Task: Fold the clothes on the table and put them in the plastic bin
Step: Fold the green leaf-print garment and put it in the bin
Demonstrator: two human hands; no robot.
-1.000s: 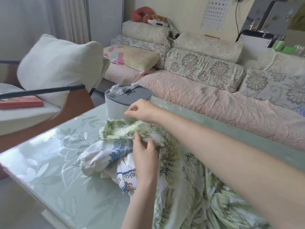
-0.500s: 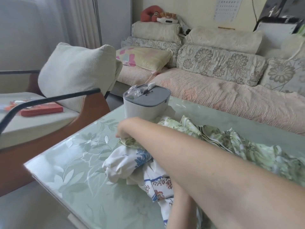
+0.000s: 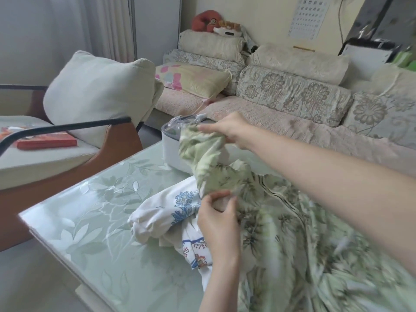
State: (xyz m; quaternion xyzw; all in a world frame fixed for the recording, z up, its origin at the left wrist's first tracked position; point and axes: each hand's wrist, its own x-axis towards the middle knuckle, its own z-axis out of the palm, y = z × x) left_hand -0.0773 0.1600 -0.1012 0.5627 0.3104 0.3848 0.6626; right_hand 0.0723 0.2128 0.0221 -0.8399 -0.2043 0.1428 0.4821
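Note:
A green leaf-print garment (image 3: 276, 221) spreads over the right half of the glass table (image 3: 94, 221). My right hand (image 3: 227, 129) grips its far end and holds it lifted above the table, in front of the bin. My left hand (image 3: 217, 215) pinches the same garment lower down, near the table. Under and beside it lies a white garment with blue flowers (image 3: 166, 212), crumpled. A white plastic bin with a grey lid (image 3: 171, 149) stands at the table's far edge, partly hidden by the lifted cloth.
An armchair with a large white cushion (image 3: 99, 95) stands left of the table, a red book (image 3: 47, 143) on its seat. A long sofa with floral cushions (image 3: 292, 95) runs behind the table. The table's left part shows bare leaf-patterned glass.
My right hand has risen from the table, pulling the green garment's end up in front of the bin. My left hand has come back into sight, pinching the cloth lower down.

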